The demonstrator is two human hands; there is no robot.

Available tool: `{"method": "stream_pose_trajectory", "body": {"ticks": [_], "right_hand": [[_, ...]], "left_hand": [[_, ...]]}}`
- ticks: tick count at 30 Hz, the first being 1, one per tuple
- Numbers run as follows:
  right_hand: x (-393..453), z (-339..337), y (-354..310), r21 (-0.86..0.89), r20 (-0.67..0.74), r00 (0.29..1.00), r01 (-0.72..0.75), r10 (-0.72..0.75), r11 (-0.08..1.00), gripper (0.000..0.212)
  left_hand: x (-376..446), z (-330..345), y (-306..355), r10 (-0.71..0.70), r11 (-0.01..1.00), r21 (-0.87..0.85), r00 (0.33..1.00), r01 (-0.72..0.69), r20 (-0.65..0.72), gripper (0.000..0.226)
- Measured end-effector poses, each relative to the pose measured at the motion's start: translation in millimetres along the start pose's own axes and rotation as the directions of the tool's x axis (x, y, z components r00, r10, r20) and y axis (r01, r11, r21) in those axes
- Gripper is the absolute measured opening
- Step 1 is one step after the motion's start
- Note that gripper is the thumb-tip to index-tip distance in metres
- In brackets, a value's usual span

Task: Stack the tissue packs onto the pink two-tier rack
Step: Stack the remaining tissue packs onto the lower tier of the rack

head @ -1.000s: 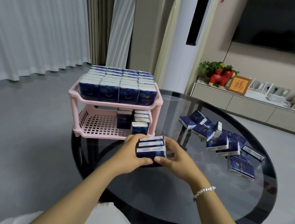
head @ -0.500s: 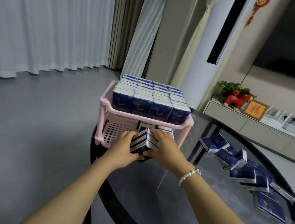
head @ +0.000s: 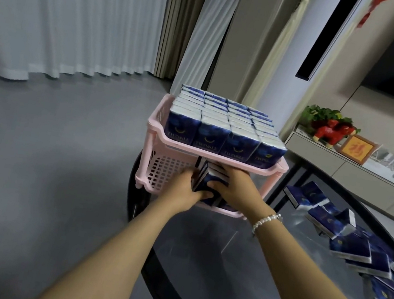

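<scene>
On the dark round table (head: 260, 277) stands the pink rack (head: 154, 126), at about 12 o'clock from the person. Its top shelf is packed full of blue tissue packs (head: 223, 125) standing in neat rows.

Both hands are at the front of the bottom shelf. They hold a small bunch of packs (head: 208, 178) between them, standing on edge and tipped a little. The left hand (head: 184, 190) presses on the left side of the bunch, with its thumb under the front. The right hand (head: 235, 184) lies over the top and right side, its fingers curled round the bunch. The bunch sits just inside the bottom shelf, near its middle. To the left of it the shelf floor shows its bare pink grid.

At about 3 o'clock more loose packs (head: 347, 242) lie scattered on the table, some flat and some leaning on each other.

A bead bracelet (head: 266, 219) is on the right wrist.

At 1 o'clock, beyond the table, a red toy animal (head: 330, 135) stands on a low cabinet (head: 358, 173).
</scene>
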State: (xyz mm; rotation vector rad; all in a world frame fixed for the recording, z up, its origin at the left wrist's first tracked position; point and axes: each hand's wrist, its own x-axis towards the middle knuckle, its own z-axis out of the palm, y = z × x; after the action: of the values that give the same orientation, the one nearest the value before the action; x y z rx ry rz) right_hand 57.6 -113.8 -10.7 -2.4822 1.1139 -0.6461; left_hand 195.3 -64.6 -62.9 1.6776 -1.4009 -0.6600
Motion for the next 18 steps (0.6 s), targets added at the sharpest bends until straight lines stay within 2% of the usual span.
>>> {"method": "stream_pose_trajectory", "body": {"ticks": [5, 9, 11, 14, 18], "right_hand": [[-4.1, 3.1, 2.1, -0.200, 0.006, 0.997, 0.079, -0.079, 0.977, 0.056], [-5.7, -0.3, 10.6, -0.388, 0.051, 0.998, 0.060, -0.044, 0.920, 0.064], [-7.0, -0.3, 14.0, -0.453, 0.091, 0.995, 0.067, -0.029, 0.889, 0.065], [-10.4, 0.6, 13.3, -0.482, 0.133, 0.991, 0.066, -0.001, 0.874, 0.065], [-19.0, -0.3, 8.5, -0.421, 0.098, 0.995, 0.068, -0.029, 0.905, 0.065]], "left_hand": [[-0.4, 8.2, -0.6, -0.008, 0.968, 0.253, 1.000, 0.007, 0.004, 0.056], [0.8, 8.4, -3.6, -0.006, 0.947, 0.321, 0.999, -0.005, 0.033, 0.058], [-0.2, 9.5, -3.9, -0.014, 0.906, 0.423, 0.998, -0.016, 0.067, 0.060], [-4.1, 10.8, -0.1, -0.024, 0.844, 0.535, 0.995, -0.031, 0.094, 0.062], [-11.1, 7.5, 4.7, -0.045, 0.848, 0.529, 0.992, -0.025, 0.119, 0.065]]}}
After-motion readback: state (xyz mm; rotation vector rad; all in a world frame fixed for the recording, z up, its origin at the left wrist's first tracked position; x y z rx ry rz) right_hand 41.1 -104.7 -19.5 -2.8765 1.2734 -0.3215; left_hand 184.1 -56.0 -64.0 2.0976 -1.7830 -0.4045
